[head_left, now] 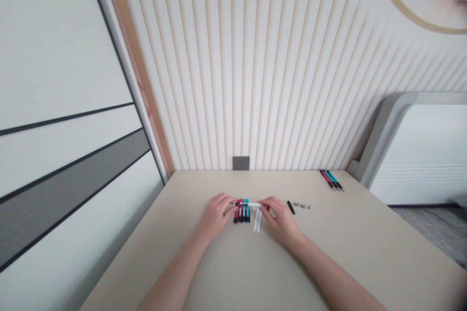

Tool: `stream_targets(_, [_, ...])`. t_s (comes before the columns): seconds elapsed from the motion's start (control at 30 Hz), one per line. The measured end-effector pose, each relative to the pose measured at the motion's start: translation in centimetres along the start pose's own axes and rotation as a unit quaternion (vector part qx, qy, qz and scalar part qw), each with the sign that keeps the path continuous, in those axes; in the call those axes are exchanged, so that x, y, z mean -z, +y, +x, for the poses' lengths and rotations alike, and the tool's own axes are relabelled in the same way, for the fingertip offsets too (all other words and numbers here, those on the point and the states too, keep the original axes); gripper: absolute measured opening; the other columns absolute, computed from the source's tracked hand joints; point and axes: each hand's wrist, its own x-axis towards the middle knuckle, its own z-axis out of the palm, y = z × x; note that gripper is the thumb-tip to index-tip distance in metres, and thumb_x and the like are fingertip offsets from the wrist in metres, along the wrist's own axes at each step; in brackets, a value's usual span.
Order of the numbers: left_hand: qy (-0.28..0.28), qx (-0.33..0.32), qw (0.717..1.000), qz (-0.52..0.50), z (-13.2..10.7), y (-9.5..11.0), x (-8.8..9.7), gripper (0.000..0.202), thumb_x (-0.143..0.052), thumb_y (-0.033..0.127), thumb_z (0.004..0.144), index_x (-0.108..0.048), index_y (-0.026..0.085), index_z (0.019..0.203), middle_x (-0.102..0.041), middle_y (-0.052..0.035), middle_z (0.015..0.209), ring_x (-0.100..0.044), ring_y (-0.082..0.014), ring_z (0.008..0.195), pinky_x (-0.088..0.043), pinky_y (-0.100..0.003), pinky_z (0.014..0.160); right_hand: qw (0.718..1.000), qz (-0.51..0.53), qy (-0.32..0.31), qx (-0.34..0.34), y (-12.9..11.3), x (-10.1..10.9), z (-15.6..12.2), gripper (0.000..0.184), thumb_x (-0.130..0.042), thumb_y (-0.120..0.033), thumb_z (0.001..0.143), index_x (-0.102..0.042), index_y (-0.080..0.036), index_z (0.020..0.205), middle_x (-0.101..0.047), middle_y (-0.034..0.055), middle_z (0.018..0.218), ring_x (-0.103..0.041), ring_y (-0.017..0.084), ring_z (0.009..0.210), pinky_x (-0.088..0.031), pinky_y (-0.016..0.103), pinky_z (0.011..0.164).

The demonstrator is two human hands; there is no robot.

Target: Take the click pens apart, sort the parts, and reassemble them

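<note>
A black-and-white pen is held level between both hands, above the table. My left hand pinches its black end, while my right hand closes around the white end. Below the pen lie several red and blue pen barrels with black ends, side by side and partly covered by it. Slim white sticks, looking like pen refills, rest just left of my right hand. To the right of that hand sits a short black pen part, with several small metallic pieces in a row beside it.
Several red, blue and black pens lie together at the table's back right. The beige table meets a ribbed wall with a grey socket. A white cabinet stands on the left, a grey-white headboard on the right.
</note>
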Motion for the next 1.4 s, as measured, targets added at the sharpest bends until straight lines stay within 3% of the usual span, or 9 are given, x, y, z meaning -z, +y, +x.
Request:
stream_targets(0.47, [-0.029, -0.027, 0.999, -0.027, 0.1, 0.0, 0.4, 0.017, -0.051, 0.031, 0.097, -0.065, 0.021, 0.099, -0.065, -0.0051, 0.094, -0.06, -0.0195, 0.09, -0.049, -0.034, 0.082, 0.999, 0.034, 0.004, 0.022, 0.7, -0.2, 0.1, 0.02, -0.052, -0.032, 0.096, -0.067, -0.022, 0.106, -0.07, 0.0063, 0.093, -0.064, 0.02, 0.085, -0.049, 0.032, 0.078])
stream_targets(0.73, [-0.006, -0.005, 0.996, -0.091, 0.2, 0.5, 0.3, 0.018, -0.05, 0.031, 0.097, -0.065, 0.021, 0.1, -0.06, -0.0061, 0.098, -0.059, -0.0189, 0.094, -0.05, -0.033, 0.086, 0.998, 0.049, -0.007, 0.04, 0.3, -0.1, -0.1, 0.024, -0.052, -0.037, 0.096, -0.067, -0.022, 0.106, -0.07, 0.0063, 0.088, -0.063, 0.019, 0.082, -0.049, 0.032, 0.076])
stream_targets(0.87, [0.028, 0.022, 0.99, -0.138, 0.4, 0.7, 0.1, 0.016, -0.052, 0.029, 0.095, -0.065, 0.02, 0.094, -0.059, -0.005, 0.094, -0.059, -0.0185, 0.09, -0.05, -0.032, 0.083, 0.997, 0.064, 0.028, 0.032, 0.2, 0.1, -0.3, 0.029, -0.052, -0.041, 0.095, -0.065, -0.022, 0.111, -0.069, 0.0065, 0.087, -0.063, 0.02, 0.082, -0.049, 0.033, 0.077])
stream_targets(0.97, [0.088, 0.056, 0.982, -0.159, 0.4, 0.2, 0.2, 0.016, -0.051, 0.029, 0.095, -0.064, 0.02, 0.094, -0.059, -0.0049, 0.095, -0.059, -0.0168, 0.083, -0.051, -0.031, 0.078, 0.992, 0.071, 0.104, -0.022, 0.4, 0.2, 0.5, 0.032, -0.043, -0.041, 0.098, -0.066, -0.02, 0.106, -0.069, 0.008, 0.09, -0.063, 0.02, 0.084, -0.05, 0.032, 0.075])
stream_targets(1.03, [0.138, 0.079, 0.975, -0.158, 0.4, -0.4, 0.4, 0.017, -0.05, 0.03, 0.095, -0.063, 0.02, 0.095, -0.059, -0.005, 0.097, -0.059, -0.0161, 0.082, -0.051, -0.03, 0.076, 0.99, 0.047, 0.118, -0.059, 0.6, 0.0, 2.0, 0.036, -0.038, -0.04, 0.1, -0.067, -0.019, 0.1, -0.069, 0.0088, 0.09, -0.063, 0.02, 0.084, -0.05, 0.031, 0.072])
stream_targets(1.13, [0.18, 0.081, 0.971, -0.132, 0.1, -1.1, 0.7, 0.017, -0.049, 0.03, 0.096, -0.062, 0.02, 0.096, -0.059, -0.005, 0.099, -0.059, -0.0163, 0.084, -0.051, -0.031, 0.078, 0.997, -0.064, -0.008, -0.041, 0.5, -0.9, 5.5, 0.035, -0.042, -0.038, 0.099, -0.07, -0.018, 0.093, -0.069, 0.0088, 0.088, -0.062, 0.021, 0.085, -0.049, 0.034, 0.079])
stream_targets(1.2, [0.163, 0.049, 0.979, -0.108, -0.1, -1.4, 1.0, 0.016, -0.049, 0.029, 0.096, -0.062, 0.02, 0.097, -0.058, -0.005, 0.098, -0.06, -0.0171, 0.088, -0.051, -0.032, 0.081, 0.981, -0.148, -0.128, -0.013, 0.2, -2.2, 8.3, 0.031, -0.045, -0.036, 0.099, -0.069, -0.017, 0.101, -0.068, 0.0107, 0.097, -0.062, 0.021, 0.095, -0.048, 0.038, 0.089])
stream_targets(1.3, [0.113, -0.005, 0.991, -0.073, -0.4, -1.5, 1.3, 0.015, -0.049, 0.028, 0.096, -0.063, 0.022, 0.1, -0.059, -0.0057, 0.098, -0.06, -0.0188, 0.095, -0.05, -0.033, 0.087, 0.97, -0.158, -0.183, 0.004, -0.4, -5.0, 12.2, 0.03, -0.056, -0.035, 0.095, -0.058, -0.018, 0.12, -0.059, 0.0083, 0.122, -0.061, 0.02, 0.102, -0.053, 0.041, 0.087])
stream_targets(1.4, [0.122, -0.01, 0.991, -0.051, -0.8, -1.7, 1.6, 0.017, -0.048, 0.028, 0.097, -0.063, 0.022, 0.101, -0.06, -0.0067, 0.1, -0.06, -0.0193, 0.096, -0.05, -0.034, 0.087, 0.96, -0.161, -0.227, 0.027, -0.9, -8.3, 15.0, 0.033, -0.058, -0.035, 0.094, -0.056, -0.018, 0.122, -0.058, 0.0084, 0.123, -0.061, 0.021, 0.103, -0.053, 0.042, 0.086])
